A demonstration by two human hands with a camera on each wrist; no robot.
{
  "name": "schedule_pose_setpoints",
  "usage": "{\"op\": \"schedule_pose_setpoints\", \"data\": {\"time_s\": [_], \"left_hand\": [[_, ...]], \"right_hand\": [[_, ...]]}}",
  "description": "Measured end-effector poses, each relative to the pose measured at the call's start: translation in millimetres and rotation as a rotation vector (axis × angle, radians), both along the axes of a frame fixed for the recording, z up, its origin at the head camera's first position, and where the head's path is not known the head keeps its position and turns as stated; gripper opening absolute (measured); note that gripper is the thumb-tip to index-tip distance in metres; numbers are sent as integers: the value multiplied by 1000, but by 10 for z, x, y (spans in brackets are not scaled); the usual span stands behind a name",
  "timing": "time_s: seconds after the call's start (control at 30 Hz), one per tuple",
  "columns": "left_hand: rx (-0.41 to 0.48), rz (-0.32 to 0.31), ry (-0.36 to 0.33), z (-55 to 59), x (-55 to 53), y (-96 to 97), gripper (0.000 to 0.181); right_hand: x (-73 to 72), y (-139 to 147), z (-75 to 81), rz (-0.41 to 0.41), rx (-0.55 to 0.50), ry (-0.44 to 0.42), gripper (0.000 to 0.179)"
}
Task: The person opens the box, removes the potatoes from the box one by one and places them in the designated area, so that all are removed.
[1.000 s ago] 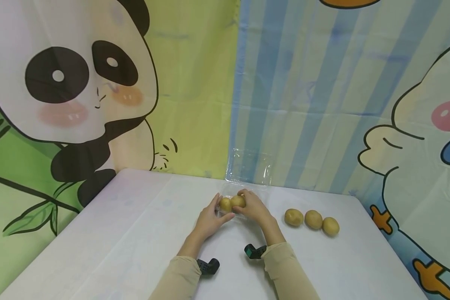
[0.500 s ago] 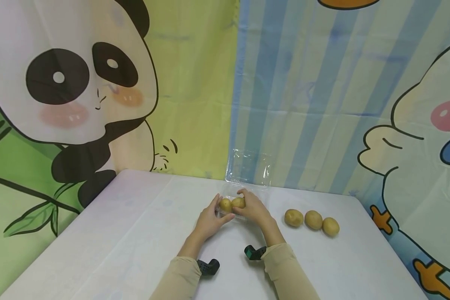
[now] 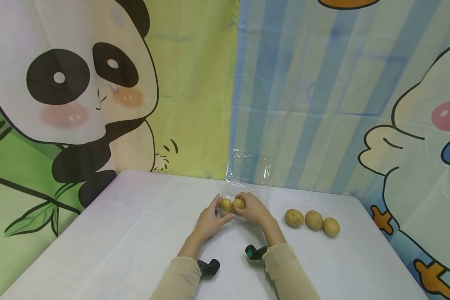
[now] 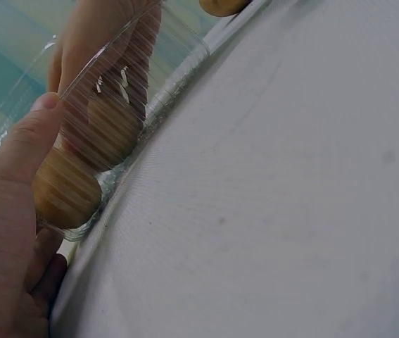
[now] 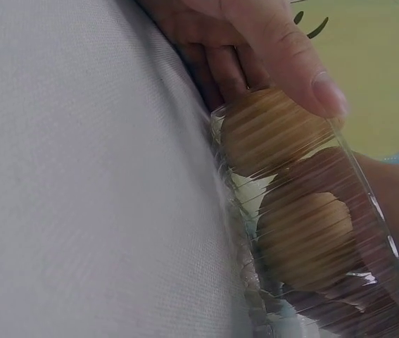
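Observation:
A clear plastic box (image 4: pixel 178 42) with a ribbed wall sits near the table's far edge, its transparent lid (image 3: pixel 248 167) raised behind. Inside, at the left end, lies one potato (image 3: pixel 226 205). My left hand (image 3: pixel 208 221) grips that end, thumb on the front rim and fingers around the outside. A second potato (image 3: pixel 238 203) is in the box beside the first, and my right hand (image 3: pixel 253 208) reaches in and holds it. In the left wrist view both potatoes show through the ribbed wall. The right fingers are partly hidden behind the plastic.
To the right of the box, a left potato (image 3: pixel 294 218), a middle potato (image 3: pixel 313 220) and a right potato (image 3: pixel 331 227) form a row on the white table (image 3: pixel 135 250). A printed curtain (image 3: pixel 195 83) hangs behind the table.
The right hand's fingers have come down slightly over the second potato, which has shifted very little. The left hand and the box have stayed in place.

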State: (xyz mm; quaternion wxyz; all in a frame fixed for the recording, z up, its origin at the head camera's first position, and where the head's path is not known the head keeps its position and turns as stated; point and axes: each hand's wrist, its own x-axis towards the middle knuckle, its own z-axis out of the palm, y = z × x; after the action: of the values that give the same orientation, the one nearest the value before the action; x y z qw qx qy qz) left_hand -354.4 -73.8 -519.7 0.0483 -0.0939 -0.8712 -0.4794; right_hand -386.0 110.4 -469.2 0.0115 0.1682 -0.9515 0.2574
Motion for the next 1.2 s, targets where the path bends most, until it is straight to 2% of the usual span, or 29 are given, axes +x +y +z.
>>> {"op": "schedule_pose_setpoints", "data": {"time_s": [0.2,0.47,0.6,0.73,0.93,1.03,1.2], "left_hand": [[-1,1,7,-2,-3,6,108],[-5,9,-18,-2,-6,10,107],[0,12,-16,22,6,3,106],[-9,12,-19,32,9,-3,108],[-8,3,6,35,10,-12,105],[-9,4,1,35,12,-10,105],[-9,3,9,17,4,-7,107]], "right_hand": [[-6,16,1,11,-23,-15,39],[-21,23,-7,25,-47,-21,36],[-2,2,26,10,-21,3,28],[44,-25,99,-22,56,23,28],[115,-52,233,-61,153,11,48],[146,-49,288,-44,155,-17,52],[169,-9,298,-3,133,-63,42]]}}
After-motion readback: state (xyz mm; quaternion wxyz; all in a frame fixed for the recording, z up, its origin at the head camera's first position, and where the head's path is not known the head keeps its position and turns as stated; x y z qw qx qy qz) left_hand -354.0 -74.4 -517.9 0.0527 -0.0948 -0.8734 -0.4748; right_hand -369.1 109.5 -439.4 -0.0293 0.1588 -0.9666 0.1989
